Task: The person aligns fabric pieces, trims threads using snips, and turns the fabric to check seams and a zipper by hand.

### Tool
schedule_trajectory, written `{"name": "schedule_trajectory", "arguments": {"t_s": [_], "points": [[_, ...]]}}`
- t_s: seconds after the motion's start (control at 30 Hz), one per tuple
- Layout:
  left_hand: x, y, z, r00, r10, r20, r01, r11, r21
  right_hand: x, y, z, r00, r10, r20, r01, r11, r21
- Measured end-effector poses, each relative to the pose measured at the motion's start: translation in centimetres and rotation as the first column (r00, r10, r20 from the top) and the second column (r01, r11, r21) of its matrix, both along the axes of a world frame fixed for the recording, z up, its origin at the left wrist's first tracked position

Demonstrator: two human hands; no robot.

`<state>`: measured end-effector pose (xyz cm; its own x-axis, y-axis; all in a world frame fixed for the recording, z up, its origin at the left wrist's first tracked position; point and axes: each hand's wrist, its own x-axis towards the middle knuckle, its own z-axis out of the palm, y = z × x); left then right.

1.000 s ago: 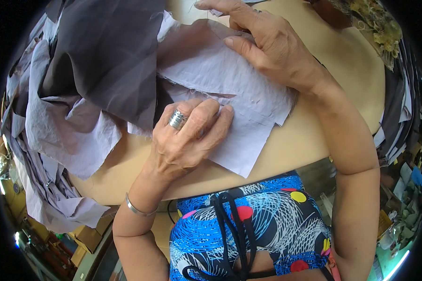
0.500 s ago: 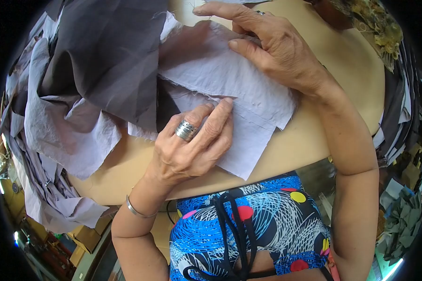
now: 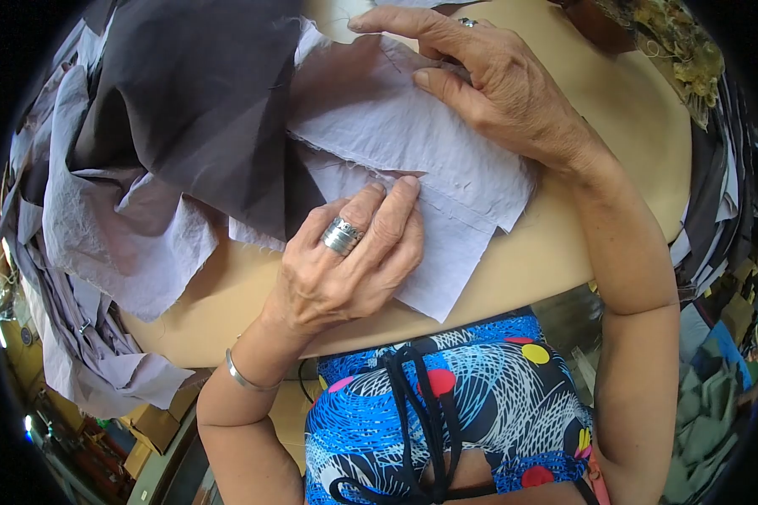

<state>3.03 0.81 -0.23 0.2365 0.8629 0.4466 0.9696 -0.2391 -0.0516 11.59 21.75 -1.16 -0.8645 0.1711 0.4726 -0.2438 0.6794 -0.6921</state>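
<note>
A pale lavender piece of fabric (image 3: pixel 387 118) with frayed edges and a stitched seam lies under both hands. My left hand (image 3: pixel 345 252), with a wide silver ring and a bracelet, bends its fingers onto the fabric just below a gap in the seam. Its fingertips pinch or press the cloth there; the thumb is hidden. Over the fabric's upper right edge lies my right hand (image 3: pixel 509 93), index finger stretched out and thumb apart from it. Its other fingers are mostly tucked out of sight. Dark grey fabric (image 3: pixel 202 109) adjoins the lavender piece on the left.
The tan work surface (image 3: pixel 615 93) has a rounded front edge close to my body. More pale cloth (image 3: pixel 126 244) drapes at the left, beside layered fabric pieces (image 3: pixel 84 337) hanging over the edge. Dark fabric (image 3: pixel 720 194) hangs at the right, with greenish-grey cloth (image 3: pixel 703 412) lower down.
My left hand has shifted very slightly right, its fingers still at the seam. The dark fabric's lower edge has moved a little right. My right hand stays nearly in place.
</note>
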Motion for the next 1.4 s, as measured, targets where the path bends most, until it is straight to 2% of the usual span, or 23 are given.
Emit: {"name": "schedule_trajectory", "arguments": {"t_s": [0.2,0.37,0.47,0.6,0.73,0.93,1.07,1.13,1.3,1.4], "points": [[0.3,-0.1,-0.1,1.0,0.017,0.005,-0.017,1.0,0.01,0.0,-0.3,0.0,0.994,-0.026,-0.103,0.027,1.0,0.012],[0.6,0.0,0.1,0.999,0.049,0.012,-0.048,0.999,-0.024,0.5,-1.0,0.2,0.992,-0.123,0.038,0.118,0.988,0.101],[0.9,-0.1,0.0,0.996,0.084,-0.03,-0.085,0.996,-0.03,0.5,-1.1,0.4,0.992,-0.124,0.037,0.121,0.99,0.074],[1.1,-0.1,-0.1,0.993,0.103,-0.05,-0.104,0.995,-0.008,-0.1,0.0,-0.6,0.997,0.011,-0.081,-0.006,0.998,0.059],[1.0,-0.1,-0.1,0.995,0.089,-0.047,-0.089,0.996,0.009,-0.2,-0.1,-0.7,0.99,0.023,-0.136,-0.018,0.999,0.037],[1.0,-0.2,0.0,0.994,0.112,-0.016,-0.112,0.994,0.004,0.0,0.0,-0.9,0.994,0.004,-0.106,0.002,0.998,0.055],[0.9,0.0,0.1,0.996,0.084,0.033,-0.084,0.996,0.0,0.2,-0.2,-0.2,0.999,-0.006,-0.032,0.006,1.0,-0.004],[0.9,0.1,0.0,0.995,0.089,0.041,-0.089,0.996,0.013,0.0,-0.3,-0.4,0.993,-0.021,-0.116,0.025,0.999,0.031],[0.9,0.0,0.1,0.997,0.082,0.009,-0.082,0.996,0.023,-0.2,-0.6,0.4,0.998,-0.052,-0.038,0.054,0.996,0.071],[0.8,0.0,-0.2,0.997,0.081,0.019,-0.081,0.996,0.04,-0.5,-0.7,-0.3,0.993,-0.03,-0.112,0.035,0.998,0.044]]}}
